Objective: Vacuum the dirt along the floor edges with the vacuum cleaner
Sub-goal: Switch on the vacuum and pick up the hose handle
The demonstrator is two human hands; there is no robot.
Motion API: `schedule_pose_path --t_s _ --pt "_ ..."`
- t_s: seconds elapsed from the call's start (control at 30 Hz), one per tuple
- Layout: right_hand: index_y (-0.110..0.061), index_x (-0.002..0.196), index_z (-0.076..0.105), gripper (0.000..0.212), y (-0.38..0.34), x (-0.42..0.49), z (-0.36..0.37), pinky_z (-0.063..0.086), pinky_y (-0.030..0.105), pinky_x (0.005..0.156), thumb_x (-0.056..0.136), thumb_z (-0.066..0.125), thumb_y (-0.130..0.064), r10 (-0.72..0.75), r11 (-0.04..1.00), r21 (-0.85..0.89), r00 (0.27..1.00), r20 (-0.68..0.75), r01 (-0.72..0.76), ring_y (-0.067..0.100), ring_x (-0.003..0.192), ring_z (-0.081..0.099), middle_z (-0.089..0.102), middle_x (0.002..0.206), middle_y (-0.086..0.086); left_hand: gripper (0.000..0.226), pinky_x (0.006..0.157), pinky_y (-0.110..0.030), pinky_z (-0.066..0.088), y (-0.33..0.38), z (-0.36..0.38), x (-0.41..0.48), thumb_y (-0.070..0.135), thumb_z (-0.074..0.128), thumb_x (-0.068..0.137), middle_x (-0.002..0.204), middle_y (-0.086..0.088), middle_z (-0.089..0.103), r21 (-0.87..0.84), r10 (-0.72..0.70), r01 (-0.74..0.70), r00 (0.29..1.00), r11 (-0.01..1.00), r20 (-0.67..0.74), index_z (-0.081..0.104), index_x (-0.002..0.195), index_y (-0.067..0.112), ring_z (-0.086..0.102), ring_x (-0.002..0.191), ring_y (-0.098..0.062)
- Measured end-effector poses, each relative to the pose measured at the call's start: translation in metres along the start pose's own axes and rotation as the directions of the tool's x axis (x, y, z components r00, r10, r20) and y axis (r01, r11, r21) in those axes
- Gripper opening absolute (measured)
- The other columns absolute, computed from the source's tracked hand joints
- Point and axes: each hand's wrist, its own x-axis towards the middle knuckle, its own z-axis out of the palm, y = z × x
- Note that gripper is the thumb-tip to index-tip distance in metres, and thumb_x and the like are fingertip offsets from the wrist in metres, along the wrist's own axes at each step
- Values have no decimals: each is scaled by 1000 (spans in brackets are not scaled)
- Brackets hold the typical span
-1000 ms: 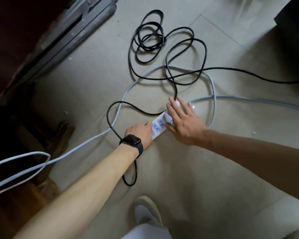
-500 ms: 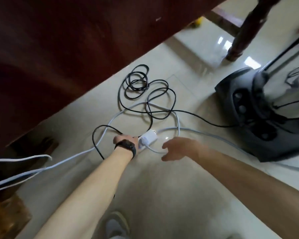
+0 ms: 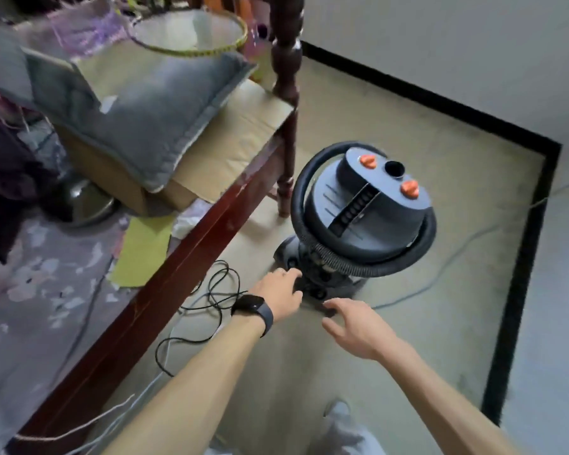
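Note:
A dark grey canister vacuum cleaner (image 3: 372,208) with two orange knobs stands on the beige floor beside a bed post. Its black ribbed hose (image 3: 312,178) is looped around the body. My left hand (image 3: 281,289), with a black watch on the wrist, reaches to the vacuum's base and touches it; its fingers look loosely bent. My right hand (image 3: 352,323) hovers just in front of the base with fingers spread, holding nothing. The black power cord (image 3: 217,290) lies coiled on the floor left of my left hand.
A dark red wooden bed frame (image 3: 184,257) runs along the left, loaded with a grey cushion (image 3: 151,110), cardboard and clutter. A black skirting strip (image 3: 519,274) borders the floor at the walls. A thin grey cable (image 3: 440,267) trails right of the vacuum. My shoe (image 3: 339,412) is below.
I have stood up and turned from the power strip towards the vacuum. Both hands left the strip and plug and moved to the vacuum's base.

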Motion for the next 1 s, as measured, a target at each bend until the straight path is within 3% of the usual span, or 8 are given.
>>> schedule_pose_path --t_s 0.2,0.4,0.6,1.0 --pt "-21 146 57 47 5 -118 -155 35 31 116 103 57 -40 69 989 144 958 -278 -30 18 140 48 59 148 -4 45 103 -43 42 131 -110 -48 36 50 93 136 -7 53 7 100 -99 994 995 -52 48 137 26 49 125 -28" --pt "-18 146 57 46 31 -169 -227 34 31 117 103 62 -33 81 956 292 919 -387 39 19 140 48 59 147 -1 43 104 -40 43 194 -159 -64 36 51 95 134 -6 53 -37 77 -81 993 996 -91 49 136 27 51 122 -25" --pt "-13 145 57 46 62 -164 -246 37 32 114 102 62 -28 141 927 375 929 -343 -2 20 138 51 60 147 2 40 101 -30 42 204 -157 -58 31 54 95 131 -7 54 -89 45 -53 995 995 -85 52 135 23 54 117 -23" --pt "-17 148 53 49 113 -58 -272 38 27 110 102 59 -33 300 874 445 938 -176 -196 16 139 51 58 150 -1 41 104 -33 39 201 -178 68 31 52 96 132 -7 55 -129 6 -2 999 992 32 50 136 21 49 124 -23"
